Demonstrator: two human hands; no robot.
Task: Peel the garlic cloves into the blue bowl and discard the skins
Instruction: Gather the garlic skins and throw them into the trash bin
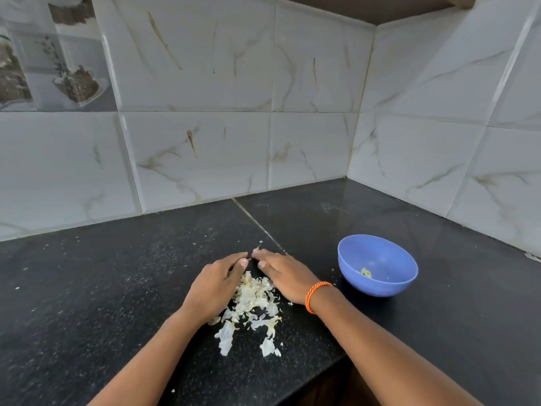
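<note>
here the garlic skins (254,300) lie in a thin, pale, flaky pile in the lower middle of the frame. the left hand (215,284) and right hand (282,273) rest flat on each side of it, fingers straight, tips almost meeting at the top. the blue bowl (377,265) sits to the right with a small yellowish bit inside, too small to tell. the desk (117,273) is black and speckled. white marble tiles (205,112) cover the walls. the right wrist wears an orange band (316,295).
</note>
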